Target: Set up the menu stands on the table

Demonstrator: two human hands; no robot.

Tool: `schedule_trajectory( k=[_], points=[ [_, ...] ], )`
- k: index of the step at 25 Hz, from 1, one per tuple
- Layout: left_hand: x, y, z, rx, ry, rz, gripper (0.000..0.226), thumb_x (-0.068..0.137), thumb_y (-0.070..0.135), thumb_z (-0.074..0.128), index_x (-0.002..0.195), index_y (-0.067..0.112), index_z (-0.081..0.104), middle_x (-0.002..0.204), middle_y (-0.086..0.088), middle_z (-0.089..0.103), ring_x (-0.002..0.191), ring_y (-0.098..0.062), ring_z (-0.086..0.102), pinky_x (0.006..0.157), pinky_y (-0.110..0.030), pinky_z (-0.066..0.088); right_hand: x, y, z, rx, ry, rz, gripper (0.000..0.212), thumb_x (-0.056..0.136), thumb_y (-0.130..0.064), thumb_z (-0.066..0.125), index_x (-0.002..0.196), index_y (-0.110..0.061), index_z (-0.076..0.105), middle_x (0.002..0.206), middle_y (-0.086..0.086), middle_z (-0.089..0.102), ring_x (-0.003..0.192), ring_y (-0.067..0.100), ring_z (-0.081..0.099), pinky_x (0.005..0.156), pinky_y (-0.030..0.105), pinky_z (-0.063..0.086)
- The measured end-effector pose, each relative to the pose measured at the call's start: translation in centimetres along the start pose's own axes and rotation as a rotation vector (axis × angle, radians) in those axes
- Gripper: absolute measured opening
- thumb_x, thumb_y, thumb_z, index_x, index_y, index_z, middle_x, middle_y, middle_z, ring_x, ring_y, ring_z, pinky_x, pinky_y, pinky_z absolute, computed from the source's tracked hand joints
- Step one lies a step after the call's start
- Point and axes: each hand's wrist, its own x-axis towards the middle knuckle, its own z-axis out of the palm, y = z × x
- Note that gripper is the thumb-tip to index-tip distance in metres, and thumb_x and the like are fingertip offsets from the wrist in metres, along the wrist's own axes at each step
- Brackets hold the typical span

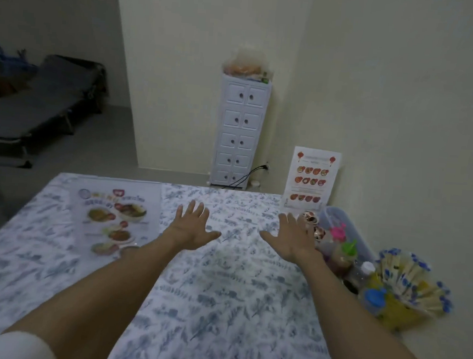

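A white menu stand (311, 181) with rows of food pictures stands upright at the table's far right corner, against the wall. A second menu sheet (116, 218) with dish photos lies flat on the table at the far left. My left hand (192, 227) and my right hand (290, 237) are stretched out over the middle of the table (219, 305), palms down, fingers spread, holding nothing. Both hands are between the two menus and touch neither.
The table has a blue leaf-patterned cloth. Along its right edge stand condiment bottles (342, 253), a clear container (339, 218) and a holder of wrapped chopsticks (411, 281). Behind the table stands a white drawer cabinet (237, 131). A grey folding bed (43, 107) is at the left.
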Motion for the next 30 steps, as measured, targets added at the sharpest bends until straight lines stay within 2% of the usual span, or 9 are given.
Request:
schedule_trajectory(
  k=[7,13,18,22,24,27,30],
  points=[
    [-10.9,-9.4,3.1,-0.081,0.005,-0.157,0.086,0.092,0.064,0.027,0.155,0.011,0.003,0.165,-0.008,-0.005,0.152,-0.028,-0.01,0.122,-0.05,-0.004,-6.1,-10.8,5.6,-0.01,-0.026,-0.189,0.085,0.09,-0.067,0.032,0.154,-0.018,0.003,0.164,0.006,-0.005,0.15,0.028,-0.012,0.121,0.051,-0.008],
    [-13.7,-15.7,5.4,-0.181,0.031,-0.284,0.085,0.092,0.063,0.029,0.155,0.012,0.001,0.164,-0.008,-0.01,0.151,-0.027,-0.015,0.121,-0.049,-0.009,-6.3,-18.0,9.7,0.056,-0.011,-0.343,0.081,0.092,-0.061,0.036,0.154,-0.016,0.008,0.164,0.007,-0.001,0.151,0.026,-0.007,0.122,0.049,-0.005],
    [-12.6,-19.4,6.9,-0.334,0.074,-0.377,0.086,0.093,0.059,0.033,0.154,0.011,-0.003,0.164,-0.008,-0.01,0.151,-0.026,-0.015,0.122,-0.047,-0.008,-3.0,-21.7,11.9,0.285,-0.02,-0.357,0.081,0.094,-0.054,0.042,0.153,-0.01,0.008,0.164,0.01,0.006,0.151,0.025,0.002,0.123,0.044,0.003],
    [-10.1,-22.0,7.3,-0.533,0.131,-0.482,0.092,0.091,0.057,0.042,0.154,0.011,-0.007,0.164,-0.008,-0.008,0.152,-0.028,-0.01,0.121,-0.047,-0.005,0.7,-23.6,13.6,0.577,-0.093,-0.252,0.078,0.094,-0.044,0.05,0.152,-0.011,0.008,0.16,0.012,0.018,0.146,0.029,0.018,0.118,0.046,0.023],
    [-8.5,-23.3,7.8,-0.714,0.178,-0.536,0.099,0.088,0.056,0.051,0.154,0.012,-0.009,0.165,-0.009,-0.004,0.152,-0.031,-0.004,0.122,-0.05,0.002,2.3,-24.3,14.5,0.698,-0.109,-0.212,0.073,0.093,-0.04,0.053,0.15,-0.014,0.015,0.152,0.013,0.033,0.138,0.031,0.034,0.11,0.047,0.036],
    [-6.7,-24.6,8.4,-0.989,0.27,-0.577,0.106,0.082,0.053,0.063,0.154,0.014,-0.006,0.164,-0.009,0.009,0.151,-0.03,0.012,0.12,-0.052,0.02,3.9,-24.9,15.8,0.797,-0.119,-0.211,0.059,0.091,-0.04,0.057,0.14,-0.016,0.033,0.137,0.009,0.052,0.123,0.028,0.052,0.099,0.049,0.048],
    [-5.4,-25.0,8.4,-1.124,0.367,-0.551,0.083,0.087,0.037,0.064,0.152,0.013,0.019,0.157,-0.008,0.031,0.142,-0.029,0.035,0.111,-0.044,0.037,4.9,-25.4,16.9,0.879,-0.139,-0.189,0.045,0.093,-0.033,0.057,0.13,-0.014,0.039,0.129,0.008,0.058,0.114,0.025,0.058,0.094,0.047,0.052]
  ],
)
